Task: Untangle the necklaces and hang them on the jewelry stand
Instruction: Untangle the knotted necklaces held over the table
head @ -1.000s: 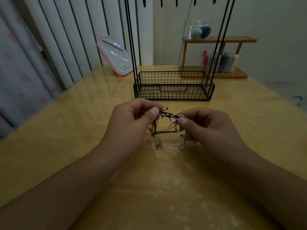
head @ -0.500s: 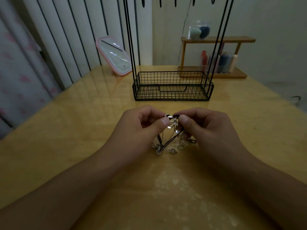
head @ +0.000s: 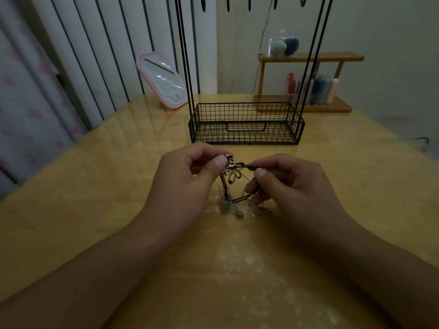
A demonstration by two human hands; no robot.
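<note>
Both hands pinch tangled necklaces above glossy wooden surface.
Left hand, right hand grip cord; wire-mesh jewelry stand just beyond.

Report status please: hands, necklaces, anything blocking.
Left hand and right hand both pinch tangled necklaces above table. Nothing hung. Jewelry stand behind, path unobstructed.

Tangled necklaces between both hands, seemingly touching table; jewelry stand behind.
</note>
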